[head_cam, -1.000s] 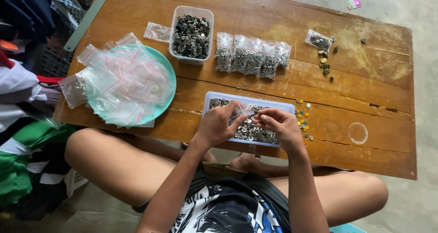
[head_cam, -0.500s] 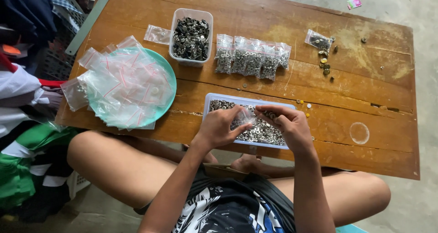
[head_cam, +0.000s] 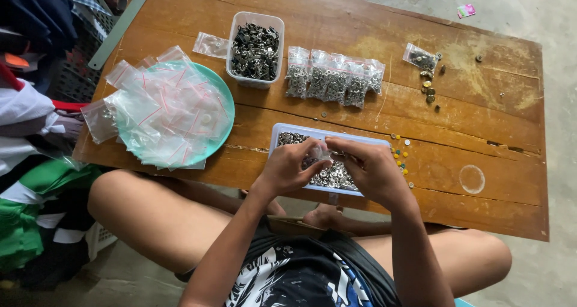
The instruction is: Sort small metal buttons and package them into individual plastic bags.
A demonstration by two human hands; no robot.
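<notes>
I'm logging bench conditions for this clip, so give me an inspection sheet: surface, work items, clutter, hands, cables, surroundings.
Surface: worn wooden table, scratched and stained, a ring mark near the right edge.
Work items: shallow tray of metal rings under both hands; small clear bag pinched between them.
Clutter: teal plate heaped with empty zip bags; tub of dark metal parts; row of filled bags; loose coloured studs.
Hands: left hand and right hand both gripping the bag over the tray.
Cables: nothing seen.
Surroundings: piled clothes at left; concrete floor.
</notes>
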